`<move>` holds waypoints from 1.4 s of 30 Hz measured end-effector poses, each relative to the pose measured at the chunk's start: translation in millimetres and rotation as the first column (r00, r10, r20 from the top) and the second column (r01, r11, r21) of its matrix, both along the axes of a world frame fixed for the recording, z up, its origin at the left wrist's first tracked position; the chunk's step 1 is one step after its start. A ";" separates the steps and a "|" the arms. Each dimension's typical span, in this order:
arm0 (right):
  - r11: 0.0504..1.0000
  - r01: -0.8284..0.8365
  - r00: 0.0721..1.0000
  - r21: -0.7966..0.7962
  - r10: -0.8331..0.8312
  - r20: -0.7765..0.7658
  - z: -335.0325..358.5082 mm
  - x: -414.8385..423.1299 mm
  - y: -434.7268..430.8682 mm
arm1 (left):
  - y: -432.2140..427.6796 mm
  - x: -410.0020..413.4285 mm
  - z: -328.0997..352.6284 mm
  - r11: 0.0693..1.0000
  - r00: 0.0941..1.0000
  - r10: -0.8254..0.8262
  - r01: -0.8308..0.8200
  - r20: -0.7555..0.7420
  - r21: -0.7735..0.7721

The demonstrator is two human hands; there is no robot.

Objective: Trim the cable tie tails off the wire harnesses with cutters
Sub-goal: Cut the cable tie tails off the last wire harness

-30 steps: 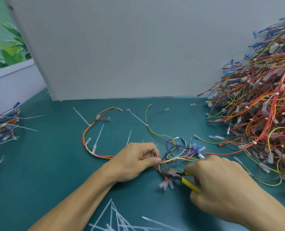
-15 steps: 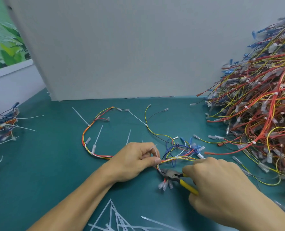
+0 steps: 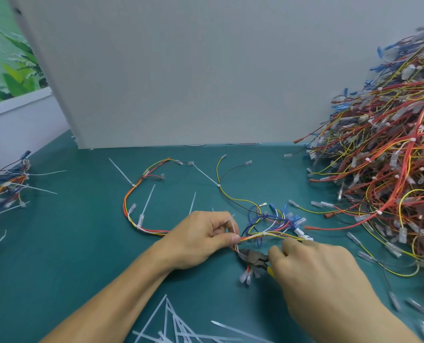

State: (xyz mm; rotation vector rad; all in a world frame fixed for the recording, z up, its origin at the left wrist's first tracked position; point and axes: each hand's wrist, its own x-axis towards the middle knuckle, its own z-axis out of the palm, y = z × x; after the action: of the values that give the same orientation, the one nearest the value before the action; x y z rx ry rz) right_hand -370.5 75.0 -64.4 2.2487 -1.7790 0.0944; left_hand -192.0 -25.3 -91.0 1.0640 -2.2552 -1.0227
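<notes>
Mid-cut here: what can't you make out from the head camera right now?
Head view:
- Cutters: the handles are hidden inside the right hand; only a sliver of yellow shows.
- Whether the blades are on a tie tail: the tips vanish under the thumb of the left hand, which pinches the harness.
- Harness pile: cut off by the right edge, blurred lower down.
- Cut tails: cut off by the bottom edge.

Matt green table (image 3: 82, 243), dull metal cutters (image 3: 254, 258), translucent plastic ties (image 3: 171, 325)
</notes>
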 end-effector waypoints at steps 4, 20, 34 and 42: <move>1.000 -0.014 0.999 0.003 0.014 -0.041 1.8 1.9 2.0 | 0.3 0.0 0.4 1.000 1.000 -0.003 0.003 -0.008 0.004; 0.943 0.106 0.990 0.317 -0.070 -0.122 4.9 -4.7 -3.9 | -0.2 0.4 -0.7 1.000 1.000 -0.003 0.003 -0.014 0.008; 0.930 0.104 0.994 0.352 -0.085 -0.069 1.6 -4.5 -5.8 | 1.1 0.5 -1.1 1.000 1.000 0.003 -0.003 -0.007 -0.008; 0.921 0.108 0.993 0.375 -0.080 -0.090 2.8 -6.1 -7.3 | 0.8 0.2 -1.8 1.000 1.000 0.005 -0.005 -0.009 -0.020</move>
State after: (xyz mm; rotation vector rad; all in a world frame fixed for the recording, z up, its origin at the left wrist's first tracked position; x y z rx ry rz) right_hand -376.6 67.7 -61.6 2.3722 -2.0023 -0.3802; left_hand -191.9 -24.5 -92.9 1.0544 -2.2502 -0.9987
